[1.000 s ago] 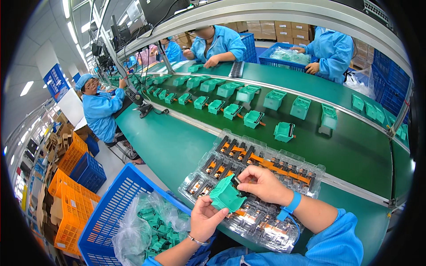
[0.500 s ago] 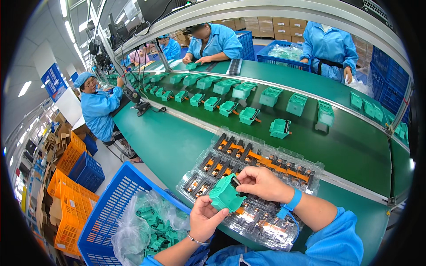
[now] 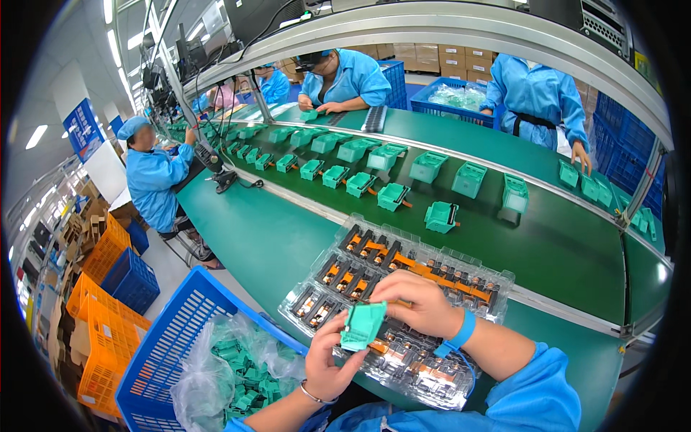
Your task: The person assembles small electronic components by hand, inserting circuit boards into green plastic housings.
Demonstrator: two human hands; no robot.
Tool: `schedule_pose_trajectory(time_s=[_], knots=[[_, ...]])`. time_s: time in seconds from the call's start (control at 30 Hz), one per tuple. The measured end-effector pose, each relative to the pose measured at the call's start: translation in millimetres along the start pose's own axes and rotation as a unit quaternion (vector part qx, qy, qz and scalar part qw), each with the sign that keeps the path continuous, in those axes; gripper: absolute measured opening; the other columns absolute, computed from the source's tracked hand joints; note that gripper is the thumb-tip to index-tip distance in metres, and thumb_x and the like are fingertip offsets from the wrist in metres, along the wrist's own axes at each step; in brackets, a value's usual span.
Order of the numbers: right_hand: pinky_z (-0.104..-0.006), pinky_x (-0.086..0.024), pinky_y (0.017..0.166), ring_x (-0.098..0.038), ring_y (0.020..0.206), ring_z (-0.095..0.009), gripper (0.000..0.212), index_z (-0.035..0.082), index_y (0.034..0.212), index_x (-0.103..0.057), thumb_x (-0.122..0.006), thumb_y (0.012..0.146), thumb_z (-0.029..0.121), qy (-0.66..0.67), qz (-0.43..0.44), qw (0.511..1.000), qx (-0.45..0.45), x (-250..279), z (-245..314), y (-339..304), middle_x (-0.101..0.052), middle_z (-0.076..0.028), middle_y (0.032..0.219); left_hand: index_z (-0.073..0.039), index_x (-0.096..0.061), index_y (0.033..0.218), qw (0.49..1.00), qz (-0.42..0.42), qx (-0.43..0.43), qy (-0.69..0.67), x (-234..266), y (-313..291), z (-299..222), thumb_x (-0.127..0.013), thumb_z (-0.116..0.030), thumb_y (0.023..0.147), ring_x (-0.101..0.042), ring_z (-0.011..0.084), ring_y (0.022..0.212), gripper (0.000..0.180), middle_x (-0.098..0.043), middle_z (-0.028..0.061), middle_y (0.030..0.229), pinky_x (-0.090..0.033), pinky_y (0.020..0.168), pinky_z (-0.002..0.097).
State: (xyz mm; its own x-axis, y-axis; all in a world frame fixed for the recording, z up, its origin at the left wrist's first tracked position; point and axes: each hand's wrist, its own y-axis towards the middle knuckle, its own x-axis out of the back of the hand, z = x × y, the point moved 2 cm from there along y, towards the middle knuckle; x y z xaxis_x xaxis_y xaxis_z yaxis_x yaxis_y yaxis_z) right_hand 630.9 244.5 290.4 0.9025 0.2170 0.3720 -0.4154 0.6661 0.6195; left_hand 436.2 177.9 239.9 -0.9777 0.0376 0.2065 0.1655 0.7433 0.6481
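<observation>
My left hand (image 3: 327, 363) holds a small green box (image 3: 363, 325) between the thumb and fingers. The box is tilted, up over the near left part of a clear plastic tray (image 3: 294, 305). My right hand (image 3: 417, 306) is at the top right side of the box, with its fingers bent close together. A bit of orange shows by those fingers, but I cannot tell if they grip it. The tray sits on the green table (image 3: 252, 234) and has black and orange parts in it. A blue strap (image 3: 466, 330) goes around my right wrist. To my left is a blue basket (image 3: 162, 345), with a clear bag (image 3: 198, 378) and lots of green pieces (image 3: 248, 371) inside. Past the tray, more green boxes (image 3: 440, 217) stand in rows on a dark green belt (image 3: 561, 259).
</observation>
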Motion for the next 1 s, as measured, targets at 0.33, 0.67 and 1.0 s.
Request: schedule_pose_trajectory(time_s=[0.33, 0.67, 1.0], knots=[[-0.0435, -0.051, 0.082, -0.060, 0.089, -0.028, 0.021, 0.004, 0.094, -0.062, -0.062, 0.074, 0.004, -0.167, -0.035, 0.935, 0.310, 7.1, 41.3, -4.9, -0.062, -0.011, 0.097, -0.005, -0.044, 0.116, 1.000, -0.019, -0.003, -0.005, 1.2, 1.8, -20.3, -0.071, 0.004, 0.069, -0.042, 0.0356, 0.125, 0.054, -0.047, 0.0190, 0.127, -0.035, 0.102, 0.0439], [-0.0306, -0.050, 0.064, -0.061, 0.073, -0.017, 0.017, 0.000, 0.086, -0.059, -0.069, 0.073, -0.001, -0.151, -0.298, 0.933, -0.136, 118.8, -15.2, -37.7, -0.062, -0.010, 0.082, -0.001, -0.042, 0.114, 0.989, -0.107, 0.080, -0.061, 34.4, -5.9, -17.5, -0.053, 0.015, 0.075, -0.051, 0.0237, 0.112, 0.044, -0.049, 0.0158, 0.117, -0.050, 0.086, 0.0343], [-0.0361, -0.055, 0.050, -0.055, 0.056, -0.018, 0.018, 0.000, 0.076, -0.053, -0.070, 0.075, 0.005, -0.016, -0.331, 0.775, -0.538, 203.6, -126.8, -105.4, -0.052, -0.006, 0.065, 0.002, -0.050, 0.118, 0.808, 0.090, 0.458, 0.361, 244.9, -227.2, 89.0, -0.068, -0.022, 0.079, -0.060, 0.0277, 0.096, 0.049, -0.060, 0.0188, 0.111, -0.048, 0.085, 0.0384]])
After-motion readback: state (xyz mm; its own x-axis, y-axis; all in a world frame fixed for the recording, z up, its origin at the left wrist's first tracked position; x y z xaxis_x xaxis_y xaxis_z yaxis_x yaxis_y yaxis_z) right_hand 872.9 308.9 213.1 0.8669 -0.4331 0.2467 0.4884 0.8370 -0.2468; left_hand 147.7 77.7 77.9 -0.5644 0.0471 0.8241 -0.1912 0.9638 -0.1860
